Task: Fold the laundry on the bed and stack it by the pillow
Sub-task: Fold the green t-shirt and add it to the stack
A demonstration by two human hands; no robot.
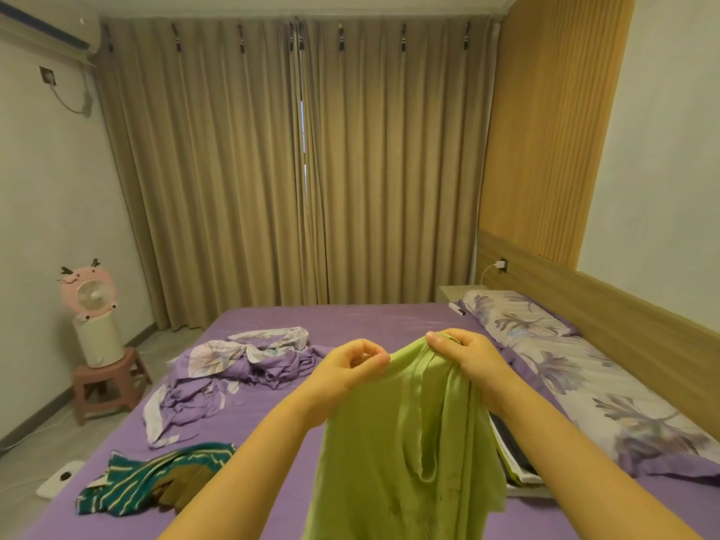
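Observation:
A light green garment hangs in front of me above the purple bed. My left hand pinches its top edge between thumb and fingertips. My right hand grips the bunched top of the same garment a little to the right. A green striped garment with a brown piece on it lies at the bed's near left. A crumpled purple floral cloth lies mid-left. A long floral pillow runs along the headboard on the right. Folded items lie beside the pillow, partly hidden by my right arm.
A pink fan on a white cylinder stands on a small stool left of the bed. A white scale lies on the floor. Beige curtains cover the far wall. A nightstand sits at the far right corner.

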